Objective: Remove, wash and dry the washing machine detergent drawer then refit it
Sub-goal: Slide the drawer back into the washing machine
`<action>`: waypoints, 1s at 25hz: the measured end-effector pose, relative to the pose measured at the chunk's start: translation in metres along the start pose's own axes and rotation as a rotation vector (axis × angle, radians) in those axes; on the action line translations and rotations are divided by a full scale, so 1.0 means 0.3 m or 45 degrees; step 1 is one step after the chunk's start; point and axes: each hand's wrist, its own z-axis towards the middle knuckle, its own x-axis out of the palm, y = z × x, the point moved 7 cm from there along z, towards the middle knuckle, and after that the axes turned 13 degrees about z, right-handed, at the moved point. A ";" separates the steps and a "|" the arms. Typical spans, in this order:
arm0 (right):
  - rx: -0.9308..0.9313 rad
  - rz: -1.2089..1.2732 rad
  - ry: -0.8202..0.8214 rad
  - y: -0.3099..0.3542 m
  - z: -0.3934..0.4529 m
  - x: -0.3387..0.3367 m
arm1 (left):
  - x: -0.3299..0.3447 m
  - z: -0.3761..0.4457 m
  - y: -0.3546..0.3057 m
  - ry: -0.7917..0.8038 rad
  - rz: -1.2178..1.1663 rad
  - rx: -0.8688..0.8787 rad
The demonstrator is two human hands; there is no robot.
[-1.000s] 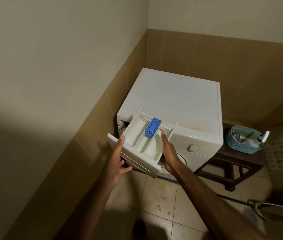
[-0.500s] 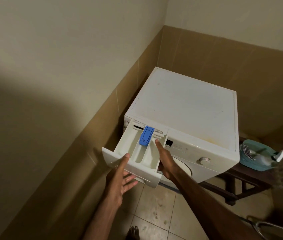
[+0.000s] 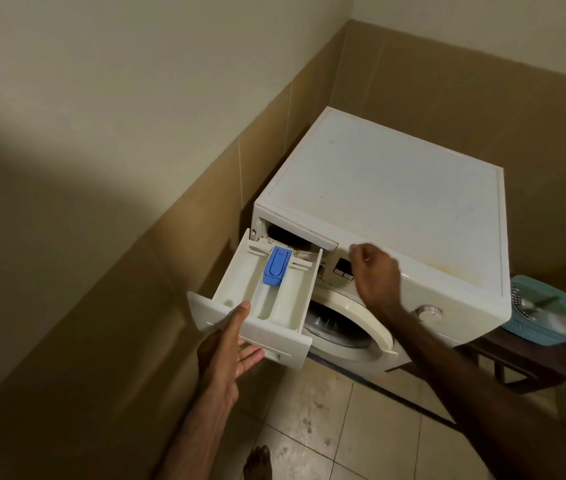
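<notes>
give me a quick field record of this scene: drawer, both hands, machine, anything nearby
detergent drawer: pulled far out of its slot, rear end at the opening, front tilted down
blue insert: sits in the drawer's middle compartment, toward the back
left hand: thumb on the drawer's front rim, fingers spread under the front panel
right hand: off the drawer, fingers curled against the washing machine control panel, holding nothing
drawer slot: dark, brownish residue at the edge
teal basket: on a dark stool right of the machine

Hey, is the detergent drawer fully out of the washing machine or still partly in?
Nearly out: the drawer hangs far forward, its back end at the slot. Whether it is free, cannot tell.
</notes>
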 end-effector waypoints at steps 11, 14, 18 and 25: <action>-0.397 -0.671 0.323 -0.191 0.355 0.050 | 0.079 0.159 0.040 0.000 0.009 0.021; -0.489 -0.693 0.307 -0.201 0.339 0.073 | 0.086 0.192 0.045 -0.001 0.015 0.037; -0.509 -0.672 0.264 -0.219 0.333 0.073 | 0.099 0.232 0.044 -0.008 0.019 0.070; -0.524 -0.626 0.248 -0.223 0.333 0.074 | 0.090 0.277 0.038 -0.017 0.039 0.069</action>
